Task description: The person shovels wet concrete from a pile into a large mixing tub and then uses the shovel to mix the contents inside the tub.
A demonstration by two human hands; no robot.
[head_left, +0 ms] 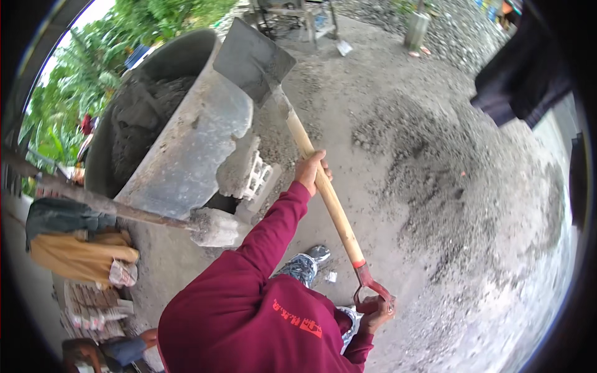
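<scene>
A long-handled shovel (pixel 336 208) slants across the middle, held in both my hands. My left hand (pixel 313 172) is wrapped round the middle of its wooden shaft. At the near end, my right hand (pixel 377 313) is closed on the red metal grip. The shovel's flat grey blade (pixel 245 59) is raised at the far end, overlapping the rim of a large round metal tub (pixel 193 140) in this view. I cannot tell whether blade and rim touch. Inside the tub lies grey wet-looking mix (pixel 146 118). Little or no material shows on the blade.
Loose gravel and sand (pixel 441 180) spread over the ground at right. Broken hollow concrete blocks (pixel 255 177) sit by the tub. A pole (pixel 118 205) crosses at left, above tan cloth (pixel 84 258) and stacked bags (pixel 96 308). Another person (pixel 115 354) shows partly at lower left. Dark cloth (pixel 522 78) hangs upper right.
</scene>
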